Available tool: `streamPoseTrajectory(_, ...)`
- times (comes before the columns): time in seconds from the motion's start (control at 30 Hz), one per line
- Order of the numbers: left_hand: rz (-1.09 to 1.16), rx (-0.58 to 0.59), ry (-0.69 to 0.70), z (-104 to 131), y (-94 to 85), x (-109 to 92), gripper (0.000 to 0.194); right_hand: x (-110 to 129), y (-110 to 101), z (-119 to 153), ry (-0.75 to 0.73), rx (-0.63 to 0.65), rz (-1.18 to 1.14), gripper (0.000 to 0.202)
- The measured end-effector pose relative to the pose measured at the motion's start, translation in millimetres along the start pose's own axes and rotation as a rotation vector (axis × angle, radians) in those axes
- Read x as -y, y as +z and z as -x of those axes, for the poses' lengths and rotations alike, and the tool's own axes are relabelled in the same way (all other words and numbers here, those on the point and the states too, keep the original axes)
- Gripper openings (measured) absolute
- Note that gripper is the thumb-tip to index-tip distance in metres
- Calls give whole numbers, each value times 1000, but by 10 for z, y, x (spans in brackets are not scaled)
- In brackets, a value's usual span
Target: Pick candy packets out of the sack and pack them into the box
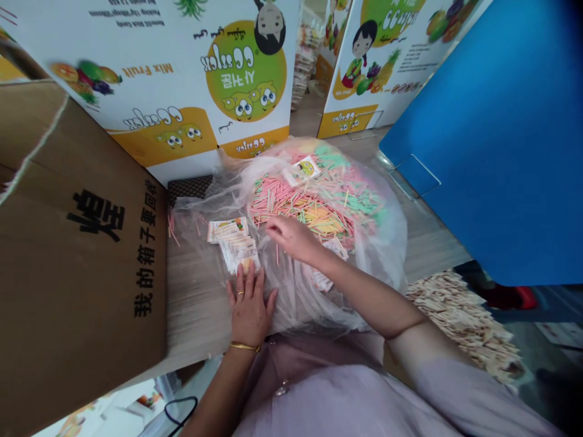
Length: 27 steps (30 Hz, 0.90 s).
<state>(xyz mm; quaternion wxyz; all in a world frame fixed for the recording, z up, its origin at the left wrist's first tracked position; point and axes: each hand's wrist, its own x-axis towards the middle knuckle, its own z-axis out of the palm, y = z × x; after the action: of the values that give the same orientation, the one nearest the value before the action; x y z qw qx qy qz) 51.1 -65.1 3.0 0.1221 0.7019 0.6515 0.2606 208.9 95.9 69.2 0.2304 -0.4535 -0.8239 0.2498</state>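
Note:
My left hand (249, 306) lies with fingers spread, its fingertips resting on a small stack of printed candy packets (234, 240). Over the near edge of an open clear plastic bag (382, 243) is my right hand (291, 235). Its fingers are curled together in a pinch, and whatever is between them is hidden. Pink, yellow and green candy sticks (300, 203) fill the bag. On top of the sticks rests one packet (306, 169). More packets (322, 279) are by the bag's near side, partly behind my right forearm.
A brown cardboard box (91, 255) stands at the left of the table (195, 315). White printed cartons (182, 79) line the back. A blue panel (492, 152) rises at the right. Below it, many packets (464, 321) are heaped. A few loose pink sticks (172, 229) lie beside the box.

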Motion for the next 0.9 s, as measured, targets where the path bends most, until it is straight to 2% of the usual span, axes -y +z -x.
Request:
streamPoseTrajectory(0.07, -125, -10, -20, -5, 77, -29, 55, -215, -247, 272, 114, -141, 181, 18)
streamPoseTrajectory(0.13, -202, -26, -17, -7, 111, -61, 55, -440, -403, 636, 259, -270, 384, 22)
streamPoseTrajectory(0.23, -227, -35, -1, -23, 88, -90, 51, -695, -377, 1139, 368, -284, 540, 23)
streamPoseTrajectory(0.33, -213, -45, 16, -94, 8, -84, 45, -806, -239, 1366, 375, -237, 530, 26)
streamPoseTrajectory(0.43, -152, -94, 62, -234, -91, -103, 36, -806, -281, 1352, 301, -226, 545, 27)
streamPoseTrajectory(0.53, 11, -129, 173, -403, -153, -240, 33, -704, -490, 1288, 205, -245, 559, 28)
streamPoseTrajectory(0.6, 147, -112, 245, -504, -148, -397, 44, -567, -617, 1259, 126, -244, 494, 27)
streamPoseTrajectory(0.67, 289, -55, 267, -589, -109, -556, 65, -404, -682, 1227, 31, -187, 337, 28)
streamPoseTrajectory(0.7, 363, -9, 246, -626, -83, -617, 72, -329, -692, 1202, -8, -136, 239, 28)
streamPoseTrajectory(0.73, 432, 53, 204, -661, -57, -656, 71, -271, -691, 1167, -38, -70, 143, 28)
streamPoseTrajectory(0.8, 553, 204, 71, -719, -16, -666, 53, -224, -676, 1061, -37, 82, 6, 29)
streamPoseTrajectory(0.83, 601, 269, -5, -741, -4, -639, 45, -239, -669, 991, 6, 132, -3, 30)
streamPoseTrajectory(0.9, 684, 331, -151, -766, 3, -548, 41, -326, -660, 821, 165, 159, 130, 31)
